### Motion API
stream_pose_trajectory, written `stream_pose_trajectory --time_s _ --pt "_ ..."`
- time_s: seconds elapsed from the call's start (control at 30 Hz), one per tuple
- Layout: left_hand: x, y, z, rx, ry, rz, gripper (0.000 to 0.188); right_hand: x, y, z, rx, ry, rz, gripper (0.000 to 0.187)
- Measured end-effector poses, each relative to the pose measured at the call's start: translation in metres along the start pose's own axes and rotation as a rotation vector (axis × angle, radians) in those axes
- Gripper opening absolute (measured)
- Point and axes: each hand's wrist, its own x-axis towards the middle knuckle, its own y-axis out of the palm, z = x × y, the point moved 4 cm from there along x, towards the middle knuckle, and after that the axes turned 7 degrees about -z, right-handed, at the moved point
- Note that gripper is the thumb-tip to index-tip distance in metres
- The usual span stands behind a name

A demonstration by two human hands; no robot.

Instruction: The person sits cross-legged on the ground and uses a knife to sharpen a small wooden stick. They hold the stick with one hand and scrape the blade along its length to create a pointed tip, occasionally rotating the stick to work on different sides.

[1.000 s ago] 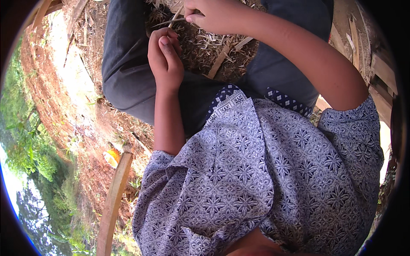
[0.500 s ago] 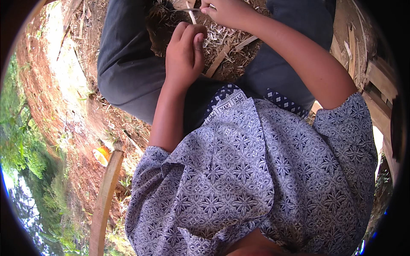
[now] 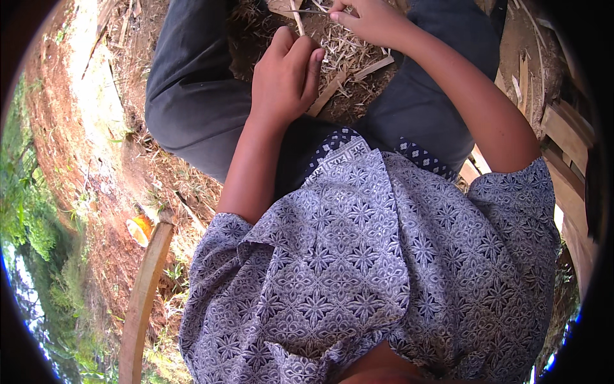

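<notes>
My left hand is closed in a fist around a thin pale wooden stick, which sticks up past the fingers toward the top edge. To its right, my right hand is closed on a knife whose narrow dark blade points left and lies across the upper part of the stick. The handle is hidden in my fingers. Whether the blade presses into the wood cannot be made out. Beneath both hands, between my legs, pale wood shavings cover the brown soil.
Flat wood offcuts lie among the shavings. Boards are stacked at the right. A curved timber rises at lower left near an orange object. Dark trousers flank the work. Reddish ground and greenery spread leftward.
Both hands have shifted a little to the right with the stick and knife. My right forearm sits slightly lower. Each hand keeps its hold.
</notes>
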Motion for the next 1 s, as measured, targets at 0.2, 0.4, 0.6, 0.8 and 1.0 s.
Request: stream_pose_trajectory --time_s 0.2,0.4,0.6,0.8,1.0 --pt "0.005 -0.001 -0.003 0.055 -0.010 0.021 0.017 -0.005 -0.007 0.025 -0.037 -0.118 0.054 0.022" --pt "0.004 0.004 0.002 0.007 -0.042 -0.057 0.021 0.000 -0.010 0.030 -0.104 -0.062 0.077 0.023" --pt "0.002 0.005 0.000 0.003 -0.017 -0.041 0.020 -0.002 -0.012 0.024 -0.129 -0.074 0.090 0.021" --pt "0.003 0.011 -0.002 0.094 -0.010 -0.045 0.016 -0.008 -0.014 0.026 -0.176 -0.003 0.064 0.021" --pt "0.003 0.014 0.000 0.087 -0.022 -0.059 0.015 -0.008 -0.009 0.030 -0.207 -0.022 -0.031 0.021"
